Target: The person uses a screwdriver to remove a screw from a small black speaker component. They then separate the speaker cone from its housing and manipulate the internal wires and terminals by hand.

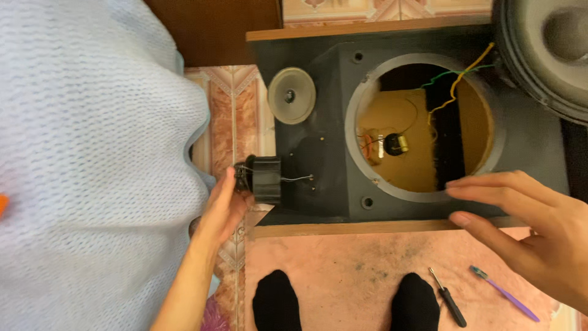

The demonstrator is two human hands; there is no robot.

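Observation:
A black speaker cabinet (318, 153) lies face up on the floor, with a large round hole (422, 129) showing wires and a small part inside. My left hand (223, 205) grips a small black round speaker part (267, 179) at the cabinet's left edge. Thin wires run from that part to the cabinet face. My right hand (527, 227) rests with fingers apart on the cabinet front, at the lower right rim of the hole, and holds nothing.
A big loose woofer (551, 49) lies at the top right, tied to the hole by yellow and green wires (459, 79). A grey round disc (292, 95) sits on the cabinet. A black screwdriver (450, 300) and a purple tool (505, 294) lie on the pink mat by two black-socked feet (275, 303). A light blue knit (92, 153) fills the left.

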